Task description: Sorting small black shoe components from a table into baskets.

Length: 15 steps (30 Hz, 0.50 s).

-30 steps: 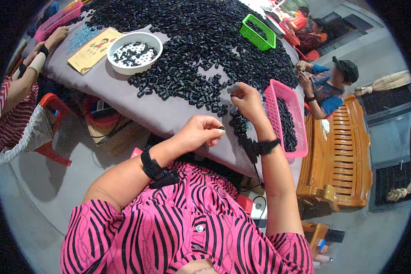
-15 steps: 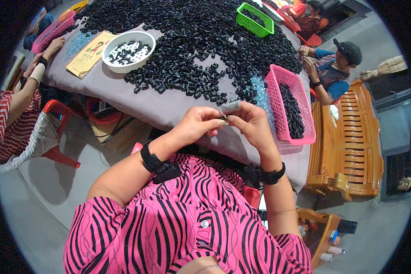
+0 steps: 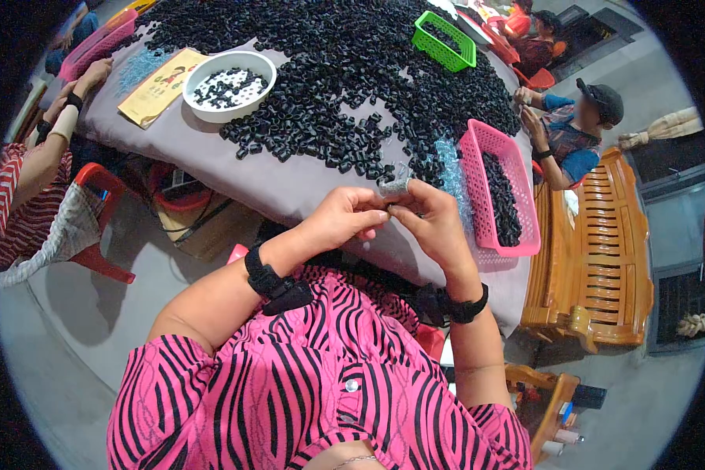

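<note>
My left hand (image 3: 346,215) and my right hand (image 3: 432,222) meet at the front edge of the table, fingertips pinched together. Whatever is between them is tiny and dark, mostly covered by the fingers. Grey wrapping (image 3: 395,187) surrounds the index finger of my right hand. Just beyond my hands spreads a large heap of small black ring-like plastic pieces (image 3: 313,129). Beside my right hand lie clear bluish plastic bits (image 3: 451,176) and a pink perforated basket (image 3: 478,204) with black pieces in it.
A white round bowl (image 3: 268,81) with small black parts stands by a yellow booklet (image 3: 155,95). Farther off is a green basket (image 3: 464,61). One person (image 3: 576,129) works at the right, another (image 3: 35,176) at the left. A wooden bench (image 3: 595,258) stands at the right.
The whole view has shifted slightly, so the table things sit a little lower and farther right. My fingers have closed in more over the small dark piece; both hands stay together.
</note>
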{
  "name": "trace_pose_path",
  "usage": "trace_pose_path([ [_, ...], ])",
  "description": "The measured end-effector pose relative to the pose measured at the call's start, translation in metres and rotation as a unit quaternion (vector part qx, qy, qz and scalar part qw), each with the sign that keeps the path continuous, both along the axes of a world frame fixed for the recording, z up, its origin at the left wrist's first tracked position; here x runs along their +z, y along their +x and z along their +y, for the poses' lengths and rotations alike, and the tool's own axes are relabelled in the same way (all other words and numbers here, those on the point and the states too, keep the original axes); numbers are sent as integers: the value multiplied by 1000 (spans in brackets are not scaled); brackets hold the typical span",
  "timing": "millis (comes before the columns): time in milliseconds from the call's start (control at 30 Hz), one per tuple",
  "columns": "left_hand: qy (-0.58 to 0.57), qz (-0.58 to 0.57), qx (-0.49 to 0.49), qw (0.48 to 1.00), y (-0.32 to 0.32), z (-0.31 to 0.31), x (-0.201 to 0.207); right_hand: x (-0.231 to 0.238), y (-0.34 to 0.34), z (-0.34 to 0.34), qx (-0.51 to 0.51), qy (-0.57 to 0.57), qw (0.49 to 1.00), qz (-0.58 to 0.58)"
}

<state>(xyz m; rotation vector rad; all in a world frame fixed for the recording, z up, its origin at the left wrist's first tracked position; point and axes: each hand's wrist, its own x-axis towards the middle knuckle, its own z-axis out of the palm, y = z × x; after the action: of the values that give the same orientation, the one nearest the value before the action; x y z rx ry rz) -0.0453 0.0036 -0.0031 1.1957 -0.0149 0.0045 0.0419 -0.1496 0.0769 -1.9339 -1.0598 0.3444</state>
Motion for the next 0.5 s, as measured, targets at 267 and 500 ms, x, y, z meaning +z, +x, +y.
trace_pose_path([
  [267,3,-20,16,1000,3,-1,-3,6,-4,0,-5,-19,999,-50],
  [500,-10,-16,20,1000,4,0,-4,12,-13,5,-5,-49,969,-241],
])
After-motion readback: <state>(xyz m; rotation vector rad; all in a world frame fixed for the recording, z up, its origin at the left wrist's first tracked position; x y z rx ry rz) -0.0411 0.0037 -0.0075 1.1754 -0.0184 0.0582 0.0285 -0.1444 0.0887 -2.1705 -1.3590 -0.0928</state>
